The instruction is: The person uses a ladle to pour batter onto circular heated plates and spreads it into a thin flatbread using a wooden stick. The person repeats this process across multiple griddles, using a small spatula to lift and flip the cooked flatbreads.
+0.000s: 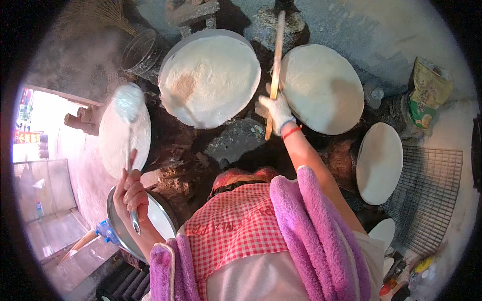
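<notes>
My bare left hand (132, 193) is shut on the handle of a metal ladle (128, 103). The ladle's blurred bowl hangs over a round griddle with a pale layer (124, 139) at the left. On my right hand (277, 111) is a white knit glove, and that hand grips a long flat wooden stick (278, 56) between two large round griddles. The near-centre one (211, 79) bears a whitish layer with a brownish patch; the right one (322, 90) is evenly coated and partly shaded. Below my left hand, a wide metal basin (160, 214) holds something white.
Further round white-topped griddles (379, 163) line the right side, near a wire rack (429, 195) and a green and yellow sack (429, 92). A wire-rimmed bucket (139, 52) and twig broom (109, 15) stand at the back left. A grey stone slab (237, 139) lies between the griddles.
</notes>
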Available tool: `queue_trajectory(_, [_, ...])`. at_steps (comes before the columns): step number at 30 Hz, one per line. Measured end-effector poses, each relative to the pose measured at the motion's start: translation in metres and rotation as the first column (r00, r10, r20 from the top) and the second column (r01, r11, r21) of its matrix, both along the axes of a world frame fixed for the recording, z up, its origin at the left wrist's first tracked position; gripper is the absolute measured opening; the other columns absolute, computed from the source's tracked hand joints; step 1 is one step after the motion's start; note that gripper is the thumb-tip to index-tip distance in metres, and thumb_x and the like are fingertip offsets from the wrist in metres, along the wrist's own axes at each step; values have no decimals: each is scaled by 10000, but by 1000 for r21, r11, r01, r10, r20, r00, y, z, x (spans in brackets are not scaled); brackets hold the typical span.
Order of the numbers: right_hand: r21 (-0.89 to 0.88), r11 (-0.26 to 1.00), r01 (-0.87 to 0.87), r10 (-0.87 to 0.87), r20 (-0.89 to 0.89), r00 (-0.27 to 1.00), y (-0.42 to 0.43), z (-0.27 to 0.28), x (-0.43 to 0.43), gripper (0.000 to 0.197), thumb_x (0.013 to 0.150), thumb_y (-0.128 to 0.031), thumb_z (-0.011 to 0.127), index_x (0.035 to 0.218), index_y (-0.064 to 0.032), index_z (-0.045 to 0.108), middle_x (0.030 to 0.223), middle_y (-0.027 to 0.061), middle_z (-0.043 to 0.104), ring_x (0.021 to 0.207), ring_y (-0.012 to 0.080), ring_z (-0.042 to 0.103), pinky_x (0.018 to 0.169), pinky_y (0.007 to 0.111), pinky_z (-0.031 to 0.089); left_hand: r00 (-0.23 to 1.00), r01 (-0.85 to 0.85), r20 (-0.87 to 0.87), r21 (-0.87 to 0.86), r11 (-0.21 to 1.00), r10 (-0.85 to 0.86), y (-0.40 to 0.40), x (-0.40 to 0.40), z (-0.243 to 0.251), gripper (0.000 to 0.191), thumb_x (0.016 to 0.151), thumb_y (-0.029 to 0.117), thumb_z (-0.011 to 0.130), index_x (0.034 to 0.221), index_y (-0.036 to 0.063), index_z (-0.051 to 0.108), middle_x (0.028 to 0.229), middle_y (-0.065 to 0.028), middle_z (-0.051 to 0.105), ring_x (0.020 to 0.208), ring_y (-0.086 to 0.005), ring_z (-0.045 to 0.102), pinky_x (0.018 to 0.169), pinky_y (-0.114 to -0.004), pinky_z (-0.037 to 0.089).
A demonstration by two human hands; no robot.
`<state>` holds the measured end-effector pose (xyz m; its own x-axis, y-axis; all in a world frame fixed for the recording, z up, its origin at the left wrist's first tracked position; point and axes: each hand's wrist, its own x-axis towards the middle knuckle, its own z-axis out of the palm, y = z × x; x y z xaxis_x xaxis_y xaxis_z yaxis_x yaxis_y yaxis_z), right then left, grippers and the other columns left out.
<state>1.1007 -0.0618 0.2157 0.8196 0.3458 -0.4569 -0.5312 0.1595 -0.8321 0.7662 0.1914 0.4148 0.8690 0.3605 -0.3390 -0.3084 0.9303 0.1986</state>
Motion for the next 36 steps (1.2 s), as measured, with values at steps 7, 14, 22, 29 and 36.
queue_trajectory(7, [-354,928,111,-25,240,971,62,10,43,485,846,-112,701,1301,-45,547,1037,115,656,910,241,648,776,388,540,991,104,-72,-165,981,-117,48,-44,-67,467,1068,128,411,1493,-29,299,762,-2,419,458,-38,323,334,-175,270])
queue_trajectory(14, [-574,785,234,11,390,921,67,9,79,513,752,-117,713,1235,2,586,990,154,668,875,286,659,785,395,533,906,268,-418,428,863,-74,88,-64,-2,550,1001,27,445,1527,-2,285,670,16,359,387,-22,263,330,-196,198])
queue_trajectory(22, [-470,865,173,77,467,881,111,92,54,408,809,-103,686,1199,7,636,990,66,666,837,176,638,745,315,521,981,156,-149,251,955,-121,155,-42,-15,546,1032,60,444,1537,21,240,695,14,326,422,-23,290,319,-182,243])
queue_trajectory(29, [-337,915,220,-61,425,903,94,159,-16,419,877,-160,680,1241,19,574,1061,87,650,925,187,636,801,325,546,956,259,-113,-100,961,-270,176,-37,-55,440,1065,100,388,1488,4,320,727,23,332,463,-32,332,337,-185,301])
queue_trajectory(36, [-291,837,464,-307,452,837,-80,193,-133,449,867,-125,669,1271,55,591,1119,95,652,971,175,634,850,292,514,905,425,-74,168,889,-419,100,5,-30,458,1045,100,436,1494,67,350,689,37,306,433,-27,275,332,-187,228])
